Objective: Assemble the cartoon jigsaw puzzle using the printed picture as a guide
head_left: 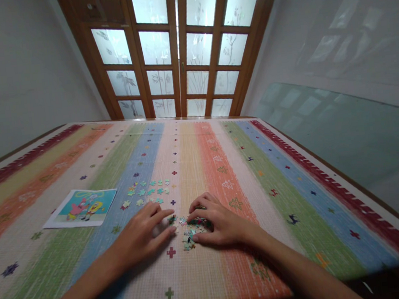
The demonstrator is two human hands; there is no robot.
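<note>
A small heap of loose jigsaw puzzle pieces lies on the striped tablecloth between my hands. My left hand is at the heap's left side, thumb and fingers apart, with the fingertips close to a few pieces. From the right, my right hand curves over the heap with its fingers spread; its fingertips touch the pieces and partly hide them. Beyond my left hand, several separate puzzle pieces are laid out in loose rows. A printed picture sheet with cartoon figures lies flat to the left.
The striped tablecloth covers a wide table, whose near edge drops off below my right arm. Wooden doors with frosted panes stand past the far edge. A pale greenish glass panel is on the right.
</note>
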